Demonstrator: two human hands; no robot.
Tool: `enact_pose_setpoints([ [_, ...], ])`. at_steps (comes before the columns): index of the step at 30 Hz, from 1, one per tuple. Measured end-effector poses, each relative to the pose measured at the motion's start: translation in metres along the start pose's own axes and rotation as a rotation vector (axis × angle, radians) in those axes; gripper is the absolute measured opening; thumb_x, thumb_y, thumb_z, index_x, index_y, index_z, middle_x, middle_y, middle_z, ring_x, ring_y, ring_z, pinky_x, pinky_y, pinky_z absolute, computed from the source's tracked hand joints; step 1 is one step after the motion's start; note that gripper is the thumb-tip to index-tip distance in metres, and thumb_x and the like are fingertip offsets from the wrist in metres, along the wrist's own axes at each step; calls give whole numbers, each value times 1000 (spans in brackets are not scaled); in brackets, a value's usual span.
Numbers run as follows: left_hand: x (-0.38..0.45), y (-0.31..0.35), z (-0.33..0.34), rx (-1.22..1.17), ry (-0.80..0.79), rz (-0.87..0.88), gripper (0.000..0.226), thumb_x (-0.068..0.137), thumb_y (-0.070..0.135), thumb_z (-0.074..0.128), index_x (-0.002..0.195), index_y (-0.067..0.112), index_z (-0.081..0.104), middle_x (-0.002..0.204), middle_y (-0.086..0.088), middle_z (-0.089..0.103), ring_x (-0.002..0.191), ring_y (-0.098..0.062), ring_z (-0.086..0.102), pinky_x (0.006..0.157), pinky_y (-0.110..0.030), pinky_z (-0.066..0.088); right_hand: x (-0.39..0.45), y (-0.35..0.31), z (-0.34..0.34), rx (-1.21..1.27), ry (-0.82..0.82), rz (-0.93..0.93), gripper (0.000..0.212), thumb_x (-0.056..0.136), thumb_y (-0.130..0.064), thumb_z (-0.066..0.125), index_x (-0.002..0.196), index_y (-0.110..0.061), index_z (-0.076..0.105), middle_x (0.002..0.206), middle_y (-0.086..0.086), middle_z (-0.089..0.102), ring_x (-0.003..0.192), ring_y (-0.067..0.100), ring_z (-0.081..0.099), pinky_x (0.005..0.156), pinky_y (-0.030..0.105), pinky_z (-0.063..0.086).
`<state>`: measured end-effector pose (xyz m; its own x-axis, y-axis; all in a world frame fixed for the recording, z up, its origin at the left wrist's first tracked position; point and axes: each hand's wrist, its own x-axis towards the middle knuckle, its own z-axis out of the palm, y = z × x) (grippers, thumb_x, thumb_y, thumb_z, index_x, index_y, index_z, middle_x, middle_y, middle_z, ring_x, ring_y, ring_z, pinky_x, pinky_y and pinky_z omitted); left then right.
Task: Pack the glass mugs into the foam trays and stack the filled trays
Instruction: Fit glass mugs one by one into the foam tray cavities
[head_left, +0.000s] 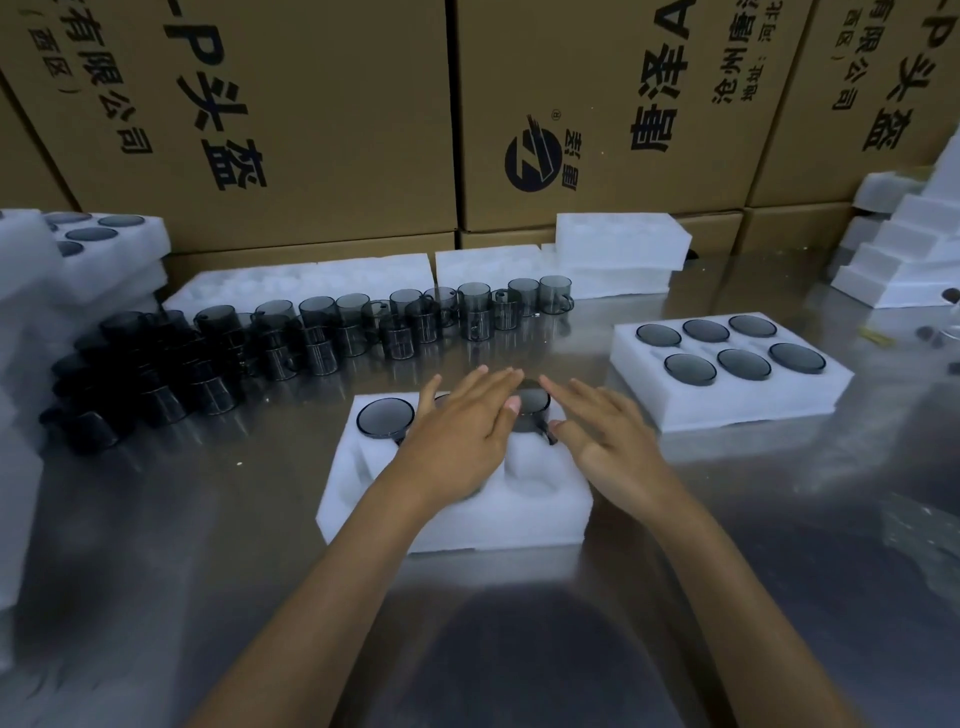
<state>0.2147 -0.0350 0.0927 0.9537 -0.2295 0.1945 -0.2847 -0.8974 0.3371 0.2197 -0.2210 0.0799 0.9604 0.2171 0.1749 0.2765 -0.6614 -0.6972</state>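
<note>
Dozens of loose glass mugs (311, 338), too many to count, stand far left of the left hand (457, 431). Both hands lie flat with straight fingers on the near foam tray (467, 519), gripping nothing; the right hand (602, 436) touches one mug (530, 408) half-seated. One seated mug (384, 418) shows clearly, so several pockets remain. Right of the hands, one filled tray (727, 395) holds six mugs, unstacked.

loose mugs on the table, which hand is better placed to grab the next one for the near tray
Left, probably. The loose mugs stand to the left and beyond the near tray, on the left hand side. The right hand would have to cross over the left one.
</note>
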Motion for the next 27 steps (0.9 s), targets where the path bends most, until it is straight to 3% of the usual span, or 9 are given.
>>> enact_pose_setpoints([
  [4,3,-1,4,117,-78,-36,50,106,42,14,155,35,19,161,21,17,150,-3,2,120,-49,-12,-1,4,3,-15,-46,58,46,99,-40,47,141,-57,38,161,-12,29,150,10,12,123,44,10],
  [9,4,-1,3,95,-125,-63,50,106,43,16,155,36,18,162,23,11,150,-3,0,120,-49,-9,2,6,6,57,-29,60,44,96,-37,50,136,-55,48,152,-15,43,146,10,24,122,43,18],
  [11,3,0,3,84,-117,-67,49,106,42,18,155,36,20,162,22,14,150,-3,5,121,-49,-5,2,6,7,276,-32,55,38,96,-27,56,124,-53,60,130,-25,61,134,3,45,116,33,32],
  [13,2,1,3,89,-98,-62,48,106,41,19,154,36,22,161,21,18,149,-4,11,121,-47,-1,1,4,8,511,-34,101,36,96,-21,58,108,-54,69,112,-35,66,119,-13,53,107,20,37],
  [19,4,-1,1,72,-33,-25,45,106,40,27,150,35,33,155,20,32,141,-4,25,110,-36,10,8,14,19,565,95,164,32,93,-34,62,121,-49,65,112,-38,64,110,-24,50,103,17,35],
  [21,10,-3,-3,87,-66,-22,42,105,41,31,146,37,39,151,19,38,138,-7,30,101,-35,14,16,12,22,593,199,199,25,95,-31,61,115,-43,68,114,-24,69,107,-14,58,97,14,43],
  [23,24,-8,-13,3,-96,-51,36,103,42,36,136,39,52,141,16,52,131,-11,41,104,-37,18,25,9,26,594,283,289,17,92,-40,58,102,-37,72,107,-10,73,106,12,66,99,34,51],
  [25,47,-16,-26,-139,-76,-87,32,103,37,41,128,34,60,134,9,60,126,-17,51,114,-44,26,30,6,29,517,347,376,31,84,-56,50,93,-34,70,94,-6,74,96,21,67,95,45,52],
  [27,76,-28,-36,-127,-17,-105,33,102,26,44,131,25,60,136,0,59,127,-23,52,112,-48,35,31,5,32,432,420,403,42,85,-60,41,91,-29,69,88,-3,73,92,24,66,92,45,51],
])
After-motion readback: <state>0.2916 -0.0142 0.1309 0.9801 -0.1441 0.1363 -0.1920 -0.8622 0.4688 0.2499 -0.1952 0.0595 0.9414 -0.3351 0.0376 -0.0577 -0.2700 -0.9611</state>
